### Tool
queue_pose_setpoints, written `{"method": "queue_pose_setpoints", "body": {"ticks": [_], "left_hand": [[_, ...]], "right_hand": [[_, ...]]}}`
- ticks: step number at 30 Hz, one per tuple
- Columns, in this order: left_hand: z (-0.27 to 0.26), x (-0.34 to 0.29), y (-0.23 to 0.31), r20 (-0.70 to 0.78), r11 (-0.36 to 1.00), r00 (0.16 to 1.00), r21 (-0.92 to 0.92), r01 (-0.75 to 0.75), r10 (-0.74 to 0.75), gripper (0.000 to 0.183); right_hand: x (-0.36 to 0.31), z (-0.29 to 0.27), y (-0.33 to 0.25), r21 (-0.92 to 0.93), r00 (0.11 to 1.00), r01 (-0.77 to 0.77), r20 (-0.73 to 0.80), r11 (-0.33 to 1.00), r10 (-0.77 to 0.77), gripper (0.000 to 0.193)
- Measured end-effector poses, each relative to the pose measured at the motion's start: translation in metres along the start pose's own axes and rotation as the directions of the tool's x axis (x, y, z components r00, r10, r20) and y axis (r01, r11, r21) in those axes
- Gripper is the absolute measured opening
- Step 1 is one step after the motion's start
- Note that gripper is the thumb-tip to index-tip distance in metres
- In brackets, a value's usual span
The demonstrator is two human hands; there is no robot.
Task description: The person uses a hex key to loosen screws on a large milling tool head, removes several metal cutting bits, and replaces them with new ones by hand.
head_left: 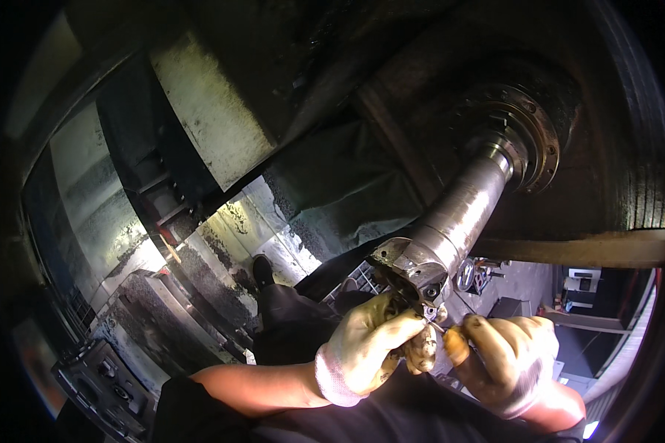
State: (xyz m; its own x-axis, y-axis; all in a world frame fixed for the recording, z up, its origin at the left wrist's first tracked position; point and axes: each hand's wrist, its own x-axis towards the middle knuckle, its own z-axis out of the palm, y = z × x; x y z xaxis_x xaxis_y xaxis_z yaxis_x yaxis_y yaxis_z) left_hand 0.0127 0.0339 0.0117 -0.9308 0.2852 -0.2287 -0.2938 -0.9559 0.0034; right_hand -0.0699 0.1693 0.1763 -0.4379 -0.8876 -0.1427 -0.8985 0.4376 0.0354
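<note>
A long steel milling tool slants down from a spindle flange, and its cutter head hangs just above my hands. My left hand, in a stained pale work glove, is closed with thumb and fingers pinched at a small metal cutting insert by the lower edge of the head. My right hand, gloved likewise, is closed round a small screwdriver with a yellow-orange handle. Its thin shaft points left toward the insert. My fingers hide most of the handle; whether the tip touches the insert I cannot tell.
The round spindle flange sits in a dark machine housing at the upper right. Stepped metal machine parts lie at the left, near a dark boxy unit. My shoe stands beside a pale, worn surface.
</note>
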Motion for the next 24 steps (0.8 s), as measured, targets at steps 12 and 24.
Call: {"method": "queue_pose_setpoints", "body": {"ticks": [12,24], "left_hand": [[-0.007,-0.002,-0.002,0.015,0.973,0.998,0.222,-0.061,0.059,0.022],[-0.003,-0.005,0.007,-0.047,0.998,0.997,0.019,0.065,-0.064,0.021]], "right_hand": [[-0.008,0.012,-0.006,-0.151,0.983,0.035,-0.173,0.988,-0.061,0.044],[-0.017,0.012,0.002,-0.139,0.985,-0.042,-0.171,0.989,0.018,0.050]]}}
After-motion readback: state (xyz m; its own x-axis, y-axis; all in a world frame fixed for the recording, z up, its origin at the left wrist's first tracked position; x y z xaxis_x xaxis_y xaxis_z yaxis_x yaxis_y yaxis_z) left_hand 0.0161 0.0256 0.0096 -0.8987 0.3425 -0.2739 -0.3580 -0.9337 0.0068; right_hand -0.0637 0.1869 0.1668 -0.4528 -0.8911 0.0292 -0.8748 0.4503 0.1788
